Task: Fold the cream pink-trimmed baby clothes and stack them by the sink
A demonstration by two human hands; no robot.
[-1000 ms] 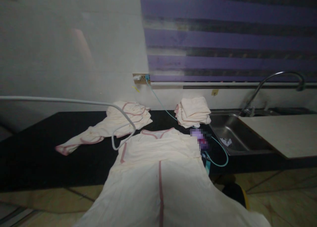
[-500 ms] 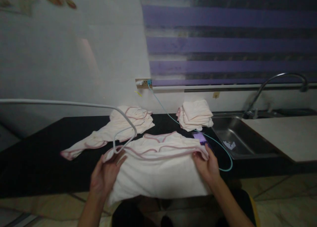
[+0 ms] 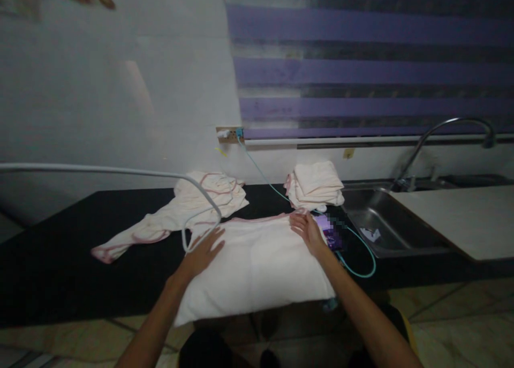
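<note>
A cream garment with pink trim (image 3: 257, 261) lies folded in half on the black counter (image 3: 72, 250), its lower edge hanging over the front. My left hand (image 3: 204, 253) rests flat on its left part, fingers spread. My right hand (image 3: 307, 231) lies flat on its upper right corner, fingers apart. Neither hand grips the cloth.
An unfolded cream garment (image 3: 180, 210) lies at the back left. A folded stack (image 3: 315, 185) sits by the steel sink (image 3: 381, 223) with a tap (image 3: 445, 129). A phone (image 3: 330, 231) on a teal cable (image 3: 361, 269) lies by my right hand. A white hose (image 3: 120, 171) arcs in from the left.
The garment was spread out and hanging down; my hands folded its lower half up onto the counter, let go of the edge, and now press flat on it.
</note>
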